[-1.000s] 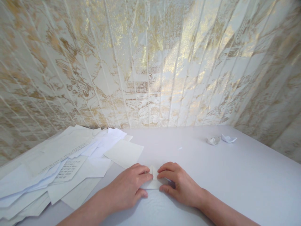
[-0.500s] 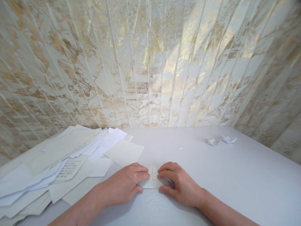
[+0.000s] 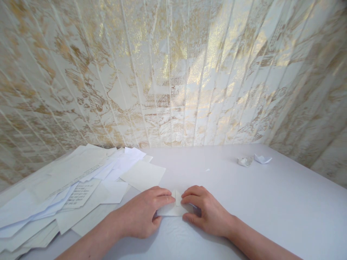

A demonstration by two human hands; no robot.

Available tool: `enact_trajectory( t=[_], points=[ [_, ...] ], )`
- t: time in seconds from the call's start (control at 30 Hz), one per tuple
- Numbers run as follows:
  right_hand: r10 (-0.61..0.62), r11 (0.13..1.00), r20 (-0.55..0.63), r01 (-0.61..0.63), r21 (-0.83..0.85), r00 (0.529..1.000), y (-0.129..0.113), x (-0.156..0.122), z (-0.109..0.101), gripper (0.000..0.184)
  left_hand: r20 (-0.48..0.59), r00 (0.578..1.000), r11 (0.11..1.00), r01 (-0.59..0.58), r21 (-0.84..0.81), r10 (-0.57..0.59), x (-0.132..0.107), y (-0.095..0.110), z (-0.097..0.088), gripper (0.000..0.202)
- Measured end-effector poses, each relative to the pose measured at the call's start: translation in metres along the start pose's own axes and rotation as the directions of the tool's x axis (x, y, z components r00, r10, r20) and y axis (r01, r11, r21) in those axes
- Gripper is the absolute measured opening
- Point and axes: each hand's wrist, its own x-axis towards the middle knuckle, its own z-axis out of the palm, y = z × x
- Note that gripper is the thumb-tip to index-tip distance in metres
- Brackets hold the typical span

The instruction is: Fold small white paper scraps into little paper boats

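Note:
A small folded sheet of paper (image 3: 171,212) lies on the table in front of me, its top narrowing to a peak with a vertical seam down the middle. My left hand (image 3: 146,213) is on its left side, fingertips pressing near the seam and thumb bent by the lower left corner. From the right, my right hand (image 3: 204,211) grips it with curled fingers on the upper face and the thumb at the lower edge. Part of the paper's right side is hidden under those fingers.
A spread pile of paper sheets (image 3: 81,166), some printed, covers the left of the white table (image 3: 271,206). Two small folded paper boats (image 3: 245,161) stand at the back right. A tiny paper scrap (image 3: 207,169) lies mid-table. Behind is a patterned wall (image 3: 173,90).
My left fingers have slid slightly right toward the seam, and the left thumb has drawn back from the paper's lower edge, showing more of that corner. My right hand has barely moved.

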Motion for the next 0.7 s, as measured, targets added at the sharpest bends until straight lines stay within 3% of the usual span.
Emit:
enact_trajectory(
  t=[0.7],
  points=[
    [0.007,1.000,0.004,-0.007,-0.028,1.000,-0.0008,-0.0005,0.0010,0.022,-0.048,0.998,0.994,-0.034,0.105,0.039,0.0034,0.0010,0.0101,0.045]
  ],
)
